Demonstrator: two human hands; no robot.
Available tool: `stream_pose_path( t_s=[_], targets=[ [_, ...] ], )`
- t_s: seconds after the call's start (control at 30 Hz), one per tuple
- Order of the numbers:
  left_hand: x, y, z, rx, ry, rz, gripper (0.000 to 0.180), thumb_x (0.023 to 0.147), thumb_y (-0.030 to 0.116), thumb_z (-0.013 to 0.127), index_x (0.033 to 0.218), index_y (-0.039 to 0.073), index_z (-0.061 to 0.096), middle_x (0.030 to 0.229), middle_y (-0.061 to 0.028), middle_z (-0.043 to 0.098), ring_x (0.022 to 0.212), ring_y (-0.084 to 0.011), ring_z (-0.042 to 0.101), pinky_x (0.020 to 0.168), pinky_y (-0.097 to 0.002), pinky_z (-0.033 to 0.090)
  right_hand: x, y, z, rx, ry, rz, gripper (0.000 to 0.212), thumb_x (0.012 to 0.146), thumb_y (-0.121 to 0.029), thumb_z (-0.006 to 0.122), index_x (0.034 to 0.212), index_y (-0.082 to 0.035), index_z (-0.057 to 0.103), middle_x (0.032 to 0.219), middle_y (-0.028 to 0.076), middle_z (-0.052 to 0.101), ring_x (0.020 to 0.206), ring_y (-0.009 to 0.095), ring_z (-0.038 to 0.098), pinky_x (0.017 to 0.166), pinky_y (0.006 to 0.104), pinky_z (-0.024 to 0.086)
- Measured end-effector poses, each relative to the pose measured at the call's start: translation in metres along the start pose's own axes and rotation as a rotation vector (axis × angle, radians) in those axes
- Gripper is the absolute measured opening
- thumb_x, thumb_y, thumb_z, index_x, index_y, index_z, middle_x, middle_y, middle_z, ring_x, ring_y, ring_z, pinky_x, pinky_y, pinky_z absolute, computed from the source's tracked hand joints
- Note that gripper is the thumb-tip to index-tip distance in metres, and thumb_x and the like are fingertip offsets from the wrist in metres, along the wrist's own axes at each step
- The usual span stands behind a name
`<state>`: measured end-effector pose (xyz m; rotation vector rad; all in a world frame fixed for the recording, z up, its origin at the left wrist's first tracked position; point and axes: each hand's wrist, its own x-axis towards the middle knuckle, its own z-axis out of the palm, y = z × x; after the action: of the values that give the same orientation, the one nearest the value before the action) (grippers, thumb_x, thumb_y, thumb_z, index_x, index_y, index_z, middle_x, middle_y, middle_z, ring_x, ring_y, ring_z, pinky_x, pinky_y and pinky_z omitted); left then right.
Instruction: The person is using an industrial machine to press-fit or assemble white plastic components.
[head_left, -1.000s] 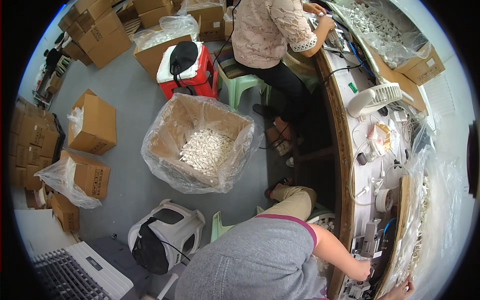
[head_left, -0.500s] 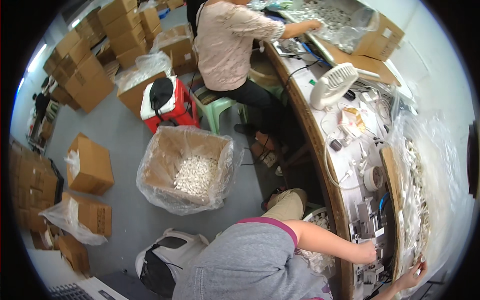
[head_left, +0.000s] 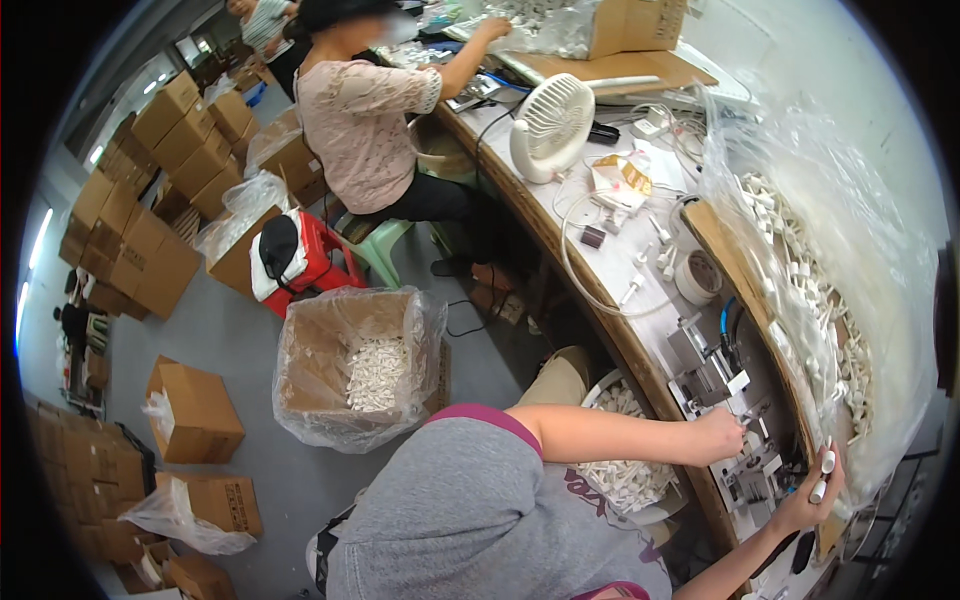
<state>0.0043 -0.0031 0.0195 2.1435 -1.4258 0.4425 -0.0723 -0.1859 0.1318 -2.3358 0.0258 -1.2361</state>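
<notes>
My left hand (head_left: 718, 436) is closed over a metal fixture (head_left: 757, 462) on the bench; what its fingers hold, if anything, is hidden. In my right hand (head_left: 812, 496), two small white plastic tubular pieces (head_left: 827, 462) stick out between the fingers. This hand is at the near end of a cardboard box (head_left: 745, 265) lined with clear plastic, which holds a long heap of white plastic parts (head_left: 800, 270). Another metal fixture (head_left: 700, 350) stands just beyond my left hand. Under my left forearm, a white basin (head_left: 668, 508) is full of similar white parts.
A white fan (head_left: 550, 125), a tape roll (head_left: 698, 277) and loose cables lie farther along the bench (head_left: 575, 290). A co-worker (head_left: 360, 140) sits there. A plastic-lined carton (head_left: 305, 345) with white parts stands on the floor, near a red stool (head_left: 325, 255) and stacked cartons (head_left: 180, 110).
My view has shifted, bringing more of the co-worker into sight. My right hand has turned, and two white pieces now show plainly in it. My left hand stays closed at the fixture.
</notes>
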Motion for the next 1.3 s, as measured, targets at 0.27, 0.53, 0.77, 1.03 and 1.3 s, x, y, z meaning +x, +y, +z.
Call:
stream_pose_path(
  t_s=[0.27, 0.53, 0.77, 1.03, 1.3],
  targets=[
    [-0.001, 0.002, -0.007, -0.065, -0.006, 0.014, 0.008, 0.064, 0.011, 0.068, 0.066, 0.004, 0.066, 0.064, -0.0102, 0.064, 0.059, -0.0276, 0.068, 0.049, -0.0405, 0.05, -0.019, 0.002, -0.006, 0.06, 0.024, 0.048, 0.01, 0.089, 0.005, 0.068, 0.099, 0.006, 0.066, 0.094, 0.011, 0.067, 0.086, 0.017, 0.063, 0.084, 0.032, 0.053],
    [0.0, 0.001, -0.024, -0.038, -0.17, -0.045, 0.019, 0.064, 0.01, 0.069, 0.081, 0.004, 0.074, 0.085, -0.0168, 0.072, 0.061, -0.028, 0.07, 0.052, -0.0396, 0.054, -0.01, -0.028, 0.01, -0.019, 0.052, -0.03, 0.032, 0.073, 0.015, 0.064, 0.099, -0.001, 0.074, 0.089, 0.007, 0.064, 0.08, 0.017, 0.061, 0.075, 0.0283, 0.049],
    [-0.001, -0.001, -0.025, -0.085, -0.168, -0.07, 0.009, 0.068, 0.012, 0.071, 0.076, 0.007, 0.071, 0.12, -0.017, 0.068, 0.066, -0.0272, 0.071, 0.059, -0.0374, 0.057, -0.024, -0.031, 0.014, 0.109, 0.035, 0.02, 0.035, 0.071, 0.015, 0.069, 0.098, -0.005, 0.077, 0.087, 0.007, 0.065, 0.075, 0.015, 0.062, 0.063, 0.0261, 0.049],
    [0.01, 0.023, -0.079, -0.813, 0.021, -0.354, 0.04, 0.078, 0.012, 0.083, 0.115, 0.002, 0.07, 0.108, -0.0101, 0.072, 0.085, -0.018, 0.073, 0.075, -0.0302, 0.06, -0.052, -0.03, 0.022, -0.133, -0.055, -0.351, 0.032, 0.065, -0.006, 0.073, 0.097, -0.005, 0.073, 0.082, 0.006, 0.067, 0.067, 0.023, 0.063, 0.058, 0.0348, 0.047],
    [-0.009, 0.019, -0.082, -0.623, 0.094, -0.348, 0.032, 0.075, 0.004, 0.083, 0.105, 0.002, 0.071, 0.093, -0.0067, 0.068, 0.08, -0.013, 0.071, 0.067, -0.0262, 0.058, -0.065, -0.036, 0.031, 0.003, -0.065, -0.139, 0.031, 0.072, -0.003, 0.078, 0.102, 0.0, 0.071, 0.094, 0.011, 0.069, 0.08, 0.028, 0.068, 0.068, 0.0358, 0.055]
  ],
)
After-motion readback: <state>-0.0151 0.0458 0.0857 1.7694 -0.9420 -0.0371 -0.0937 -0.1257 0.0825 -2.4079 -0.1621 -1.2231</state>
